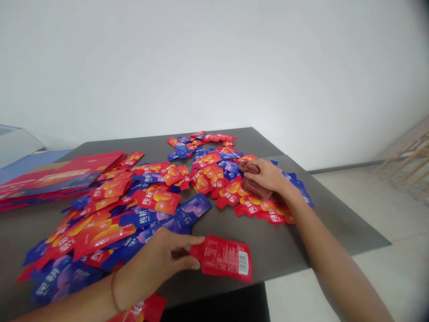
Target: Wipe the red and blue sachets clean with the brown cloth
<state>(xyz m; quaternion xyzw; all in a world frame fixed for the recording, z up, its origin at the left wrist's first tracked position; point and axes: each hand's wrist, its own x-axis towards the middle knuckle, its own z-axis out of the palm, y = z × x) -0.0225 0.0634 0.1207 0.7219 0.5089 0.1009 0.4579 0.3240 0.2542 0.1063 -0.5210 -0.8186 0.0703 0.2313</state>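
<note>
Between the thumb and fingers of my left hand (164,255) is a red pouch (225,258), pinched by its narrow end. Its back faces up, showing small print and a white barcode label, above the table's front edge. My right hand (270,176) is closed around a folded brown cloth (258,191), over the right-hand heap of pouches. That heap mixes red-orange pouches (231,192) with blue ones (300,185). A larger mixed heap (103,232) lies beside and beyond my left hand. The fingertips of my right hand are partly hidden by the cloth.
The dark grey table (338,226) stands close to a white wall (214,67). A stack of flat red printed packaging (73,172) lies at the left. More pouches (201,141) are at the far side. Wooden slats (409,156) stand on the pale floor at right.
</note>
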